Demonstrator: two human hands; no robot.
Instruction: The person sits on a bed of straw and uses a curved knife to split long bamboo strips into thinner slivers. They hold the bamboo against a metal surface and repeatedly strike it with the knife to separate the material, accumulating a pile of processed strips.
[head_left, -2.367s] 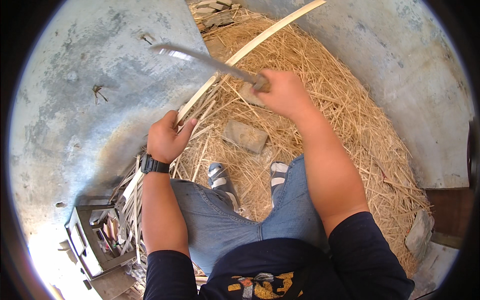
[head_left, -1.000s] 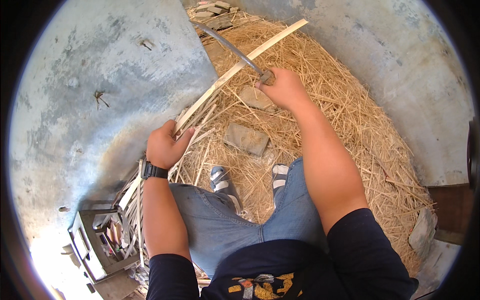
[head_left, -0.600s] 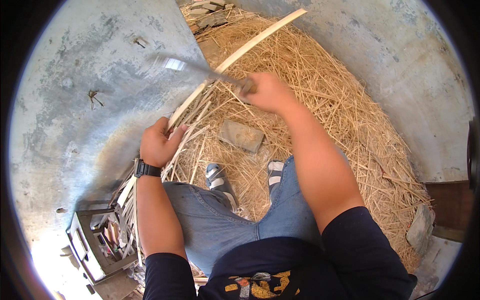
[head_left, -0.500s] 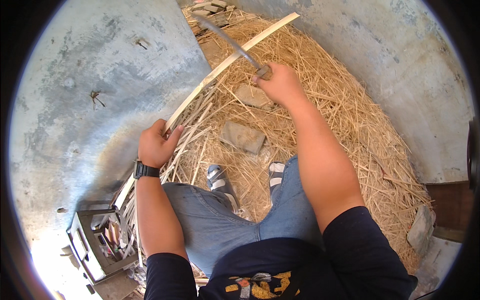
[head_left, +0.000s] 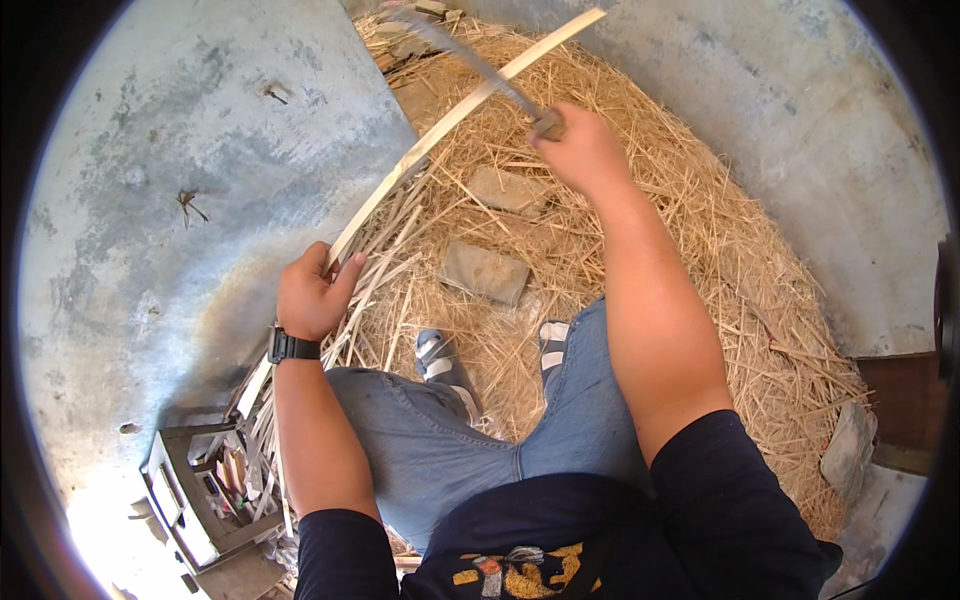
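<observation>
My left hand [head_left: 316, 290], with a dark watch at the wrist, is closed round the lower part of a long pale strip of split bamboo or wood [head_left: 425, 146]. The strip slants up and away to the right. In my right hand [head_left: 583, 147] is the wooden handle of a long knife [head_left: 462, 58]. Its blade, smeared by motion, points up and left and crosses the strip near its far end. Whether the edge bites into the strip I cannot tell.
Straw-like shavings [head_left: 690, 230] cover the floor around my feet. A brick [head_left: 485, 273] lies in front of me, another block [head_left: 507, 190] beyond it. Thin strips [head_left: 385, 245] are piled beside the grey wall [head_left: 230, 130]. An open wooden box [head_left: 190, 490] stands at lower left.
My right hand and the knife have moved up and to the right, further along the strip. The strip's far end has risen slightly; my left hand stays almost in place.
</observation>
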